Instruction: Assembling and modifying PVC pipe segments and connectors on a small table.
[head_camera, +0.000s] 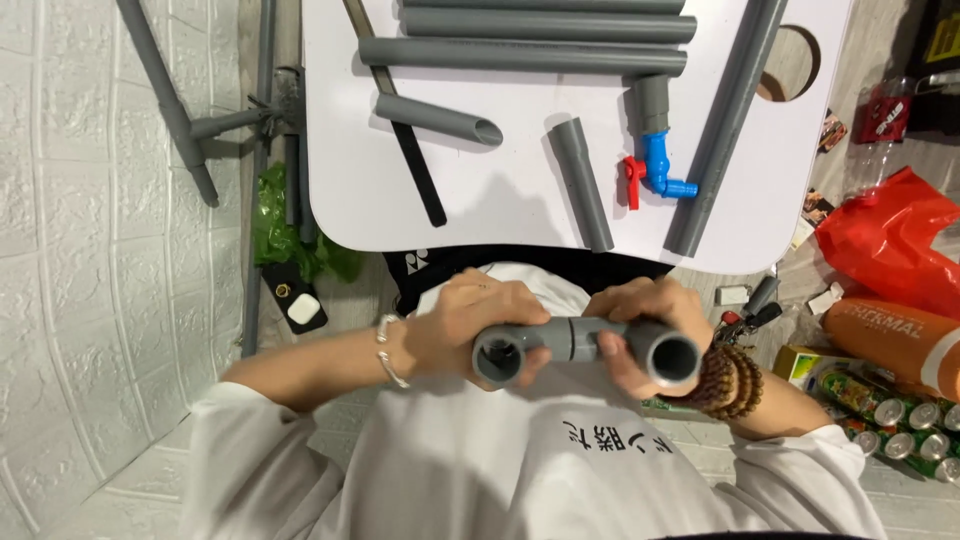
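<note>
Grey pipe fitting (585, 345) gripped at both elbow ends, left hand (468, 320) and right hand (640, 312) both clenched around it, below white table's (500, 205) near edge.

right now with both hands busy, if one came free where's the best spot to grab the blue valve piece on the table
Probably the grey pipe stub above the blue valve, coming from above: it lies flat on the white table, is straight and round, and clear of the red handle. The long grey pipe crowds its right side.
</note>
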